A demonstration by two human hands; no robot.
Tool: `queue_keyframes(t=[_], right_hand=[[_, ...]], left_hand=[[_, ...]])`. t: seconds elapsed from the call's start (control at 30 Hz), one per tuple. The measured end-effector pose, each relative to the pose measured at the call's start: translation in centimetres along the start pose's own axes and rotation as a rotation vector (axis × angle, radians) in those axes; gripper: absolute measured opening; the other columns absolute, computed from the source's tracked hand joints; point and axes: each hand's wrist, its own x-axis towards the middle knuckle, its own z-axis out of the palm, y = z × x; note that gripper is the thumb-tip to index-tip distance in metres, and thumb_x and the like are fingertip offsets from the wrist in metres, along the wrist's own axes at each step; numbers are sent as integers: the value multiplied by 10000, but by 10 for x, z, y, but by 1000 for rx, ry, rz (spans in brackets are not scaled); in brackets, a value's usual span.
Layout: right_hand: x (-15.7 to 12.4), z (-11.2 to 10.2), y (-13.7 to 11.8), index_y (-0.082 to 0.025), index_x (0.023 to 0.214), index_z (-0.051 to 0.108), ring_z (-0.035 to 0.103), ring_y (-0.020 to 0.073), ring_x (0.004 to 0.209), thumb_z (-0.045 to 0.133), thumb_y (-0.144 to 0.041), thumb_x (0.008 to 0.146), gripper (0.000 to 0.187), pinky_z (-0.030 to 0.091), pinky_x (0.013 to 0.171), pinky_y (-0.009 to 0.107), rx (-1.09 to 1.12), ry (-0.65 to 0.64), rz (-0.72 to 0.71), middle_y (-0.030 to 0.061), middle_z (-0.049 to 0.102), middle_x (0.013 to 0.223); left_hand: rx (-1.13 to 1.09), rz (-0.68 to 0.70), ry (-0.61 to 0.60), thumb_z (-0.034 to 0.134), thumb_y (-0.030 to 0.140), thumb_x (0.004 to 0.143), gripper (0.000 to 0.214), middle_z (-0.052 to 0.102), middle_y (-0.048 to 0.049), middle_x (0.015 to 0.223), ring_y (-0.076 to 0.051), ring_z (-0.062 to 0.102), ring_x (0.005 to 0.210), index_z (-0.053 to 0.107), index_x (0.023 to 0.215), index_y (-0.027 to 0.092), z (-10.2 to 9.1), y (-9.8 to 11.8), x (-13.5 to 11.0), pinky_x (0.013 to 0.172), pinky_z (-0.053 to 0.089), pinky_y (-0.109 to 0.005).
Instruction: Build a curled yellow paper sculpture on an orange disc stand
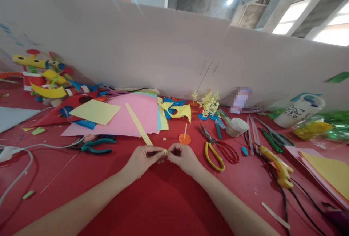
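My left hand [145, 159] and my right hand [182, 158] meet low in the middle of the view. Between their fingertips they pinch a small piece of pale yellow paper [165, 152], mostly covered by the fingers. A long pale yellow paper strip [138, 124] reaches from the pink sheets down to behind my left hand. Just beyond my right hand is an orange paper disc [185, 139] with a short yellow stick [185, 130] standing on it. Scissors [215, 142] with one yellow and one red handle lie to the right of my right hand.
Pink paper sheets [117, 110] and teal-handled pliers [98, 145] lie at left. Curled yellow paper pieces on discs [209, 103] stand by the white partition [136, 47]. At right are a white tape roll [236, 127], a yellow glue gun [276, 165] with cables, and coloured paper [331, 172].
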Motion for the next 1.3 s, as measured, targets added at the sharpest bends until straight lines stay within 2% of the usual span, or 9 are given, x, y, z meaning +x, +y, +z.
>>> queue_keyframes(t=[0.13,0.47,0.57,0.73,0.83,1.0,1.13,1.3], right_hand=[[-2,2,-1,-180,572,495,433,84,486,560,-214,619,87,348,471,207,-76,41,-10,-42,516,529],[-3,2,0,-176,582,506,436,88,495,564,-235,659,113,358,477,206,-131,21,-58,-38,516,539],[-2,0,-1,-173,606,526,453,87,497,574,-268,692,138,377,490,207,-130,-28,-74,-34,536,555],[0,-5,-1,-167,713,590,533,105,549,527,-371,778,224,444,553,240,-2,-123,-73,13,616,639],[1,-5,2,-177,741,598,554,111,573,570,-340,747,166,465,579,251,19,-73,-94,7,625,660],[-3,0,0,-190,753,596,576,129,637,603,-253,711,76,487,628,267,-72,95,-197,10,628,706],[-7,3,-6,-180,785,614,573,131,642,578,-209,739,65,490,633,264,-159,144,-300,23,621,712],[-9,3,-10,-178,763,615,571,129,615,570,-205,742,57,491,600,251,-233,183,-348,20,621,695]], left_hand=[[100,48,-9,582,306,763,194,668,-32,701,-152,610,642,702,838,173,0,-3,-2,628,500,-253],[173,91,17,568,297,763,194,643,-30,687,-143,587,628,695,825,164,1,3,-4,614,483,-243],[134,69,23,580,310,755,182,642,-23,692,-142,582,633,682,804,168,1,2,-2,620,486,-246],[-9,-18,18,614,317,727,166,636,-10,645,-127,570,593,658,754,159,1,6,2,601,479,-242],[-81,-63,56,635,325,702,175,622,-3,610,-124,564,572,648,719,151,0,13,3,591,473,-247],[-241,-147,92,664,335,679,190,617,-2,600,-120,562,563,649,700,147,-1,16,3,588,464,-250],[-351,-180,64,693,322,662,185,627,-2,612,-110,564,571,669,723,149,-1,13,3,599,452,-244],[-371,-195,44,699,308,663,169,622,2,611,-102,561,575,678,714,148,1,16,2,594,442,-231]])
